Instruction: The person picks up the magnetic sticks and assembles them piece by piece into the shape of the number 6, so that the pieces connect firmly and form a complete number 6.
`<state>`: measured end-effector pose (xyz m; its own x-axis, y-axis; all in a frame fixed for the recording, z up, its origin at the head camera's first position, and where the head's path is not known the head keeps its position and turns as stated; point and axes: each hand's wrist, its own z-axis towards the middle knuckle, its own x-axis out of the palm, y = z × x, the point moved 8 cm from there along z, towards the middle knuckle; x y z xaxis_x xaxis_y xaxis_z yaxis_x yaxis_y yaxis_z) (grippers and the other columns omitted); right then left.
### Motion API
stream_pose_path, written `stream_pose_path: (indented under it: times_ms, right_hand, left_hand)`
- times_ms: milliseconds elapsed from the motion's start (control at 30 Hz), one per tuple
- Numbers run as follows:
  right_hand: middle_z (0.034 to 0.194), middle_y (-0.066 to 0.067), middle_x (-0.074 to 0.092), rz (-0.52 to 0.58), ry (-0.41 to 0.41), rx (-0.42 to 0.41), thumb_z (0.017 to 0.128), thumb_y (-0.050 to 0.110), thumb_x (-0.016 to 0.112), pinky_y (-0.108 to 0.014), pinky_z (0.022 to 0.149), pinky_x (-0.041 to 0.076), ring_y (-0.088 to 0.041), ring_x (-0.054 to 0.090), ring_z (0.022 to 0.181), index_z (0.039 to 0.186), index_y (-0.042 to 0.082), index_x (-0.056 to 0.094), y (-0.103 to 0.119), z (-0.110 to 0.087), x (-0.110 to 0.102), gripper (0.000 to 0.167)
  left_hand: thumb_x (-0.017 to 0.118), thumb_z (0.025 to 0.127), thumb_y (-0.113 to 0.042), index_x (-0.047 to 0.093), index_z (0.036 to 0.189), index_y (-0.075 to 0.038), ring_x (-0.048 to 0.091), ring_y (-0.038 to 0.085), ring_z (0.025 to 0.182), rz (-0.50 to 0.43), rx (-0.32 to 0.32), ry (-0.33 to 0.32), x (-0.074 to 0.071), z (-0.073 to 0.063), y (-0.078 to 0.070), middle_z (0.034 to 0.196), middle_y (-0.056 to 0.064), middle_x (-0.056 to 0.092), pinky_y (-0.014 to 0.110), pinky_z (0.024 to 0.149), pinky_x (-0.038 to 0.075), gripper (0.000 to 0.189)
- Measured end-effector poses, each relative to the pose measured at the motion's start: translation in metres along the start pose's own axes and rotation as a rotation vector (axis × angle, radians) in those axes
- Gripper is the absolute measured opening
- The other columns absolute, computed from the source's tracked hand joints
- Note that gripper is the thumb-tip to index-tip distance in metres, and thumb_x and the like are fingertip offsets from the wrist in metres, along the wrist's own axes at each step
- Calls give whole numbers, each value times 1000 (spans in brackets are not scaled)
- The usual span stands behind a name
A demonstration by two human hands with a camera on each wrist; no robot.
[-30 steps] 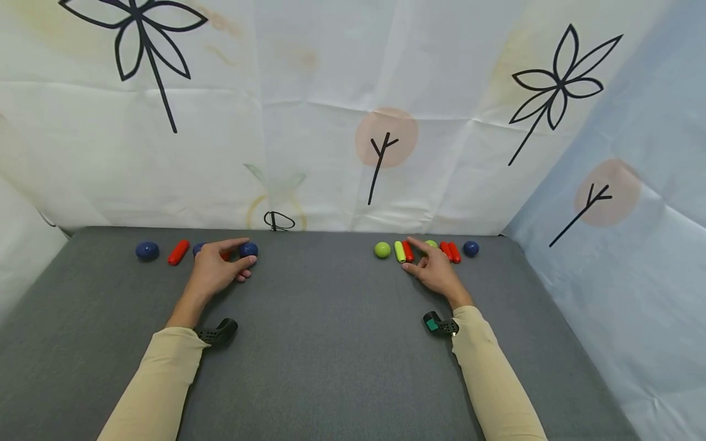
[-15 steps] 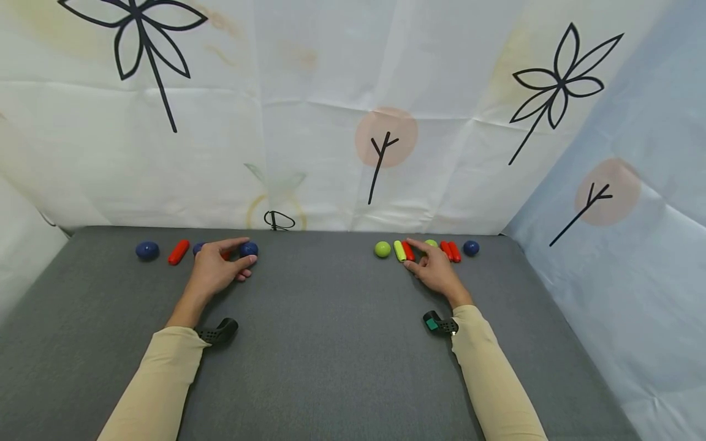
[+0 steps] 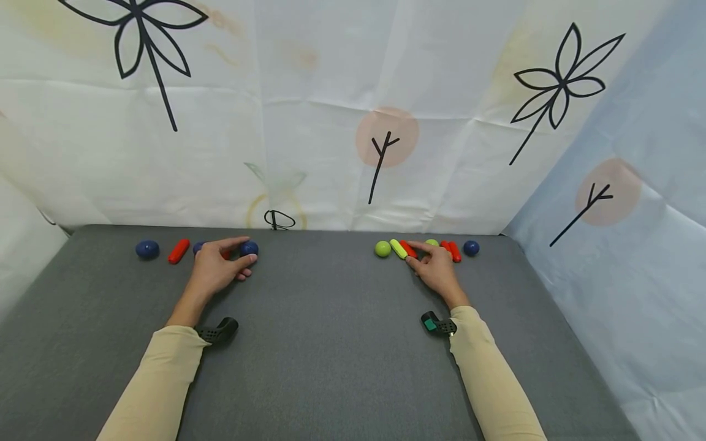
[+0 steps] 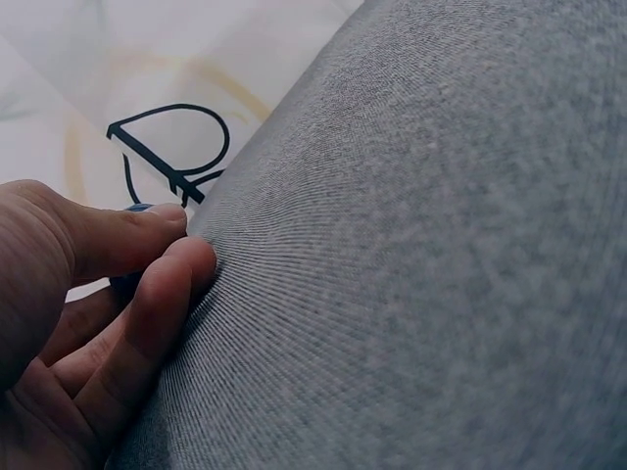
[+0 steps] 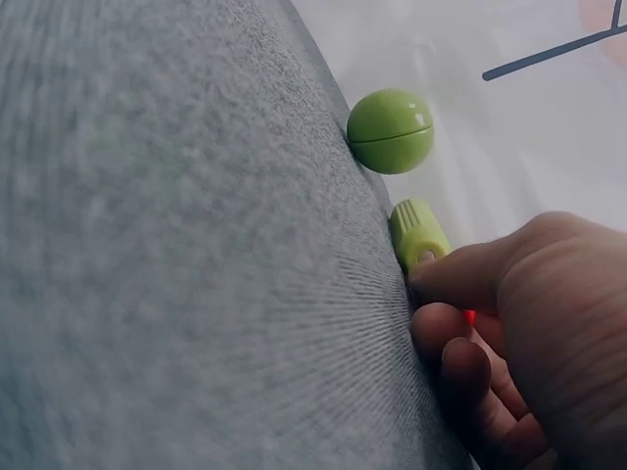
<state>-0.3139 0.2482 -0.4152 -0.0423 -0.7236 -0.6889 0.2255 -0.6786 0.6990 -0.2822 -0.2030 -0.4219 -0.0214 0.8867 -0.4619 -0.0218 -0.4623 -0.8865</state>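
In the head view my left hand (image 3: 214,267) has its thumb and index finger around a blue ball (image 3: 250,248) at the table's back edge. Most of that ball hides behind the fingers in the left wrist view. My right hand (image 3: 437,269) pinches a tilted red cylinder (image 3: 407,248), thumb at its near end and index finger toward its far end. A yellow-green cylinder (image 3: 398,248) lies along its left side; in the right wrist view my thumb tip is right at that cylinder's end. Left of it sits a green ball (image 5: 390,132).
Several pieces line the grey table's (image 3: 320,343) back edge: a blue ball (image 3: 147,250) and red cylinder (image 3: 178,251) at left, red cylinders (image 3: 455,252) and another blue ball (image 3: 471,248) at right. Another green ball (image 3: 432,242) shows behind my right hand. A white printed cloth (image 3: 320,153) rises behind.
The yellow-green cylinder and the red one beside it have turned, their far ends swinging left. My right hand has shifted slightly with them. My left hand stays in place.
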Motion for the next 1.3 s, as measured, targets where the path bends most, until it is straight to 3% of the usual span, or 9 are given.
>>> stream_pose_path:
  times_ms: [267,433,567,700,833,933,1067,1300]
  right_hand:
    - [57,-7,64,-13,-111,-37,91,8,78,-27,47,44,-12,58,47,122,-2,72,3,0,-4,33]
    - [58,-8,65,-10,-137,-47,90,7,78,-25,48,45,-12,59,47,120,-3,73,3,-1,-4,32]
    - [58,-8,65,-1,-154,-49,90,7,78,-25,48,45,-9,58,47,119,-3,74,2,-1,-5,30]
    - [57,-8,65,-5,-164,-47,90,8,78,-25,48,44,-4,55,46,118,-2,74,1,-1,-5,30]
    - [57,-7,64,-2,-170,-52,91,9,78,-24,48,44,-1,54,45,117,-2,75,1,0,-4,29]
    - [58,-9,65,6,-178,-53,90,7,78,-23,48,43,-2,54,45,116,-2,75,1,0,-5,29]
    - [58,-9,65,14,-174,-31,89,7,79,-24,48,44,-6,56,46,117,-1,75,-1,0,-5,29]
    - [58,-7,65,10,-164,-8,90,9,79,-25,47,43,-11,57,47,118,0,75,-4,0,-4,30]
  left_hand:
    - [74,95,-12,57,142,-2,71,13,65,23,12,2,2,0,-1,120,29,63,25,60,57,51]
    - [75,94,-12,59,141,-2,71,15,63,32,33,15,12,2,-6,101,22,71,27,59,57,50]
    - [77,92,-11,62,138,-2,70,17,61,-11,55,9,24,2,-14,86,19,73,28,57,57,48]
    - [78,91,-9,64,135,-1,71,23,65,-42,99,-14,36,1,-26,105,23,73,27,57,54,48]
    - [80,90,-14,67,133,-4,72,28,83,4,136,-88,44,5,-38,121,20,70,27,64,53,46]
    - [81,89,-16,69,131,-6,69,31,94,17,135,-140,52,12,-43,117,19,72,35,75,53,45]
    - [82,88,-13,70,129,-4,68,33,102,-52,118,-177,67,23,-49,119,21,70,44,89,53,44]
    - [83,87,-10,69,129,-2,68,35,108,-99,95,-220,81,31,-49,122,22,69,45,92,54,45]
